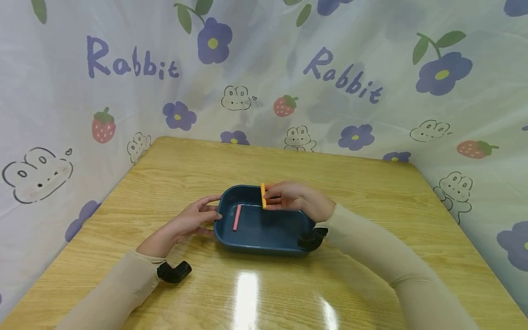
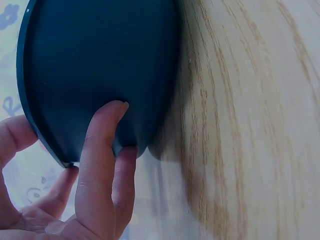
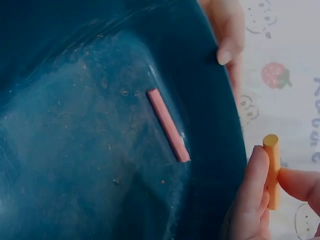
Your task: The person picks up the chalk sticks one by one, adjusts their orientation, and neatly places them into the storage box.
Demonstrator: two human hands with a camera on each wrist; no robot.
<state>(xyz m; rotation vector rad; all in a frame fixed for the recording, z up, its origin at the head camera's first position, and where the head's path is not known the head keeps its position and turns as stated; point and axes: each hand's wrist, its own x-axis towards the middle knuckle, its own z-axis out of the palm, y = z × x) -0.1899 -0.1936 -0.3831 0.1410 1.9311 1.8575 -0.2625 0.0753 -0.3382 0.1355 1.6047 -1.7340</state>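
Head view: my right hand [image 1: 294, 198] pinches an orange chalk [image 1: 263, 195] over the blue tray [image 1: 264, 245] on the counter [image 1: 371, 192]. Left wrist view: my left hand's [image 2: 95, 180] straight fingers press the tray's wall. Right wrist view: a pink chalk [image 3: 168, 124] lies inside.

Orange chalk stick [image 1: 263, 195] upright over dark-blue tray's [image 1: 264, 245] far rim; pink stick [image 1: 237, 217] — flat inside

Left hand [image 2: 75, 200] apparently against blue tray [image 2: 95, 65]
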